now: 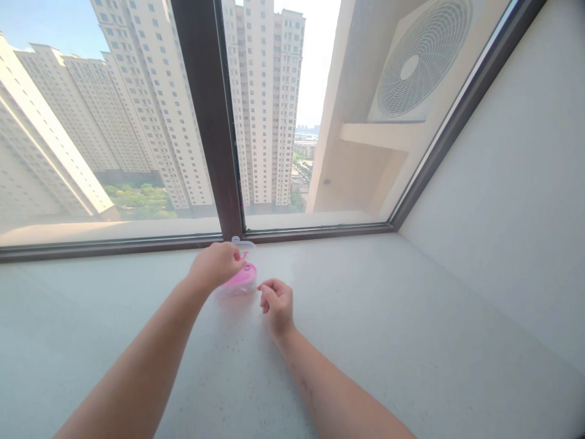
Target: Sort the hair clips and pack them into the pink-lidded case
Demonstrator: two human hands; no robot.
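Note:
On the pale sill stands a small round clear plastic container (pixel 248 285) with a pink inner cover (pixel 244 275) that has a small ring-shaped mark on top. Its clear lid (pixel 249 246) is raised at the back, towards the window frame. My left hand (pixel 216 266) reaches over the container with its fingers closed, and a small pink hook-shaped piece (pixel 245 253) shows at the fingertips. Just right of the container, my right hand (pixel 277 303) is closed in a pinch. Whatever lies between its fingers is too small to make out.
Behind the container runs a dark window frame (pixel 214 122) with a thick upright bar. A white wall (pixel 503 183) bounds the sill (pixel 375 317) on the right. Outside the glass are tall buildings (pixel 265 110) and an air-conditioner unit (pixel 420 61).

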